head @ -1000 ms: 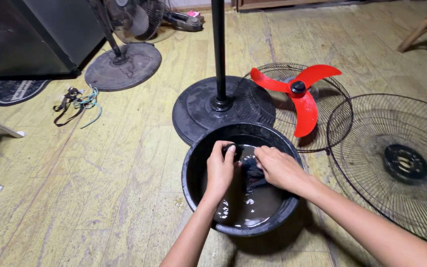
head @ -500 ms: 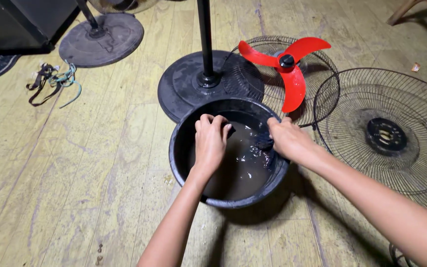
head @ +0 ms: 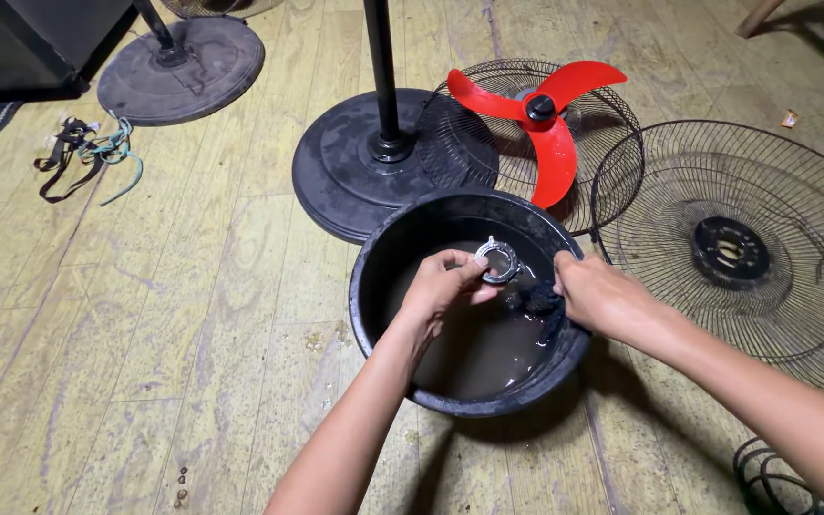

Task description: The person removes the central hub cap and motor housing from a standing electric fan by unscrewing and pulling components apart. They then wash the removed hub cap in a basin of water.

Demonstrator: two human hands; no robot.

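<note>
Lifted from the murky water, a small metal ring (head: 500, 259) now sits pinched in our left hand (head: 445, 286); our right hand (head: 603, 298) grips a dark cloth (head: 538, 301) over the black basin (head: 374, 286), centre frame.

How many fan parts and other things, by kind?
Wire fan guards: 2
Round fan bases: 2
Red fan blade: 1
Black basin of dirty water: 1
Small metal ring in left hand: 1
Dark wet rag in right hand: 1
Strap tangle on floor: 1
Total: 9
</note>
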